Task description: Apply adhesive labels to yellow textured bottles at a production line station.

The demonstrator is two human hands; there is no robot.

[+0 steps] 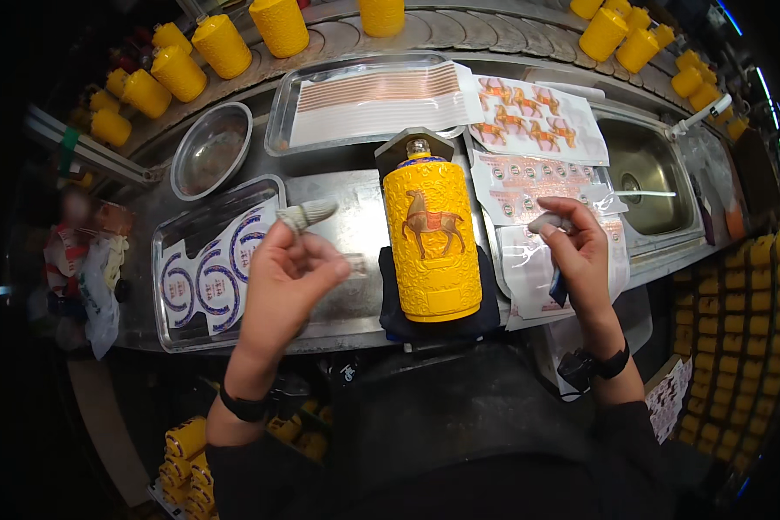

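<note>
A yellow embossed bottle [432,269] with a brown horse on its front lies on a dark padded stand [485,273], its clear stopper pointing away from me. To its left is my left hand [290,282], a knitted cover on the index finger, which is raised apart. A small pale rectangular piece [353,264] shows at its thumb tip, held against the curled fingers as far as I can see. My right hand [581,256], right of the bottle, has pale covered fingertips near the thumb. Its curled fingers hold a dark blue flat tool [558,288], mostly hidden by the palm.
Horse decal sheets [542,117] and pinkish printed sheets [511,251] lie at right, beside a sink [654,178]. At left are a tray [159,295] of blue-and-white decals and a metal bowl [212,152]. A tray [279,113] of striped sheets lies behind. Yellow bottles [221,45] line the conveyor.
</note>
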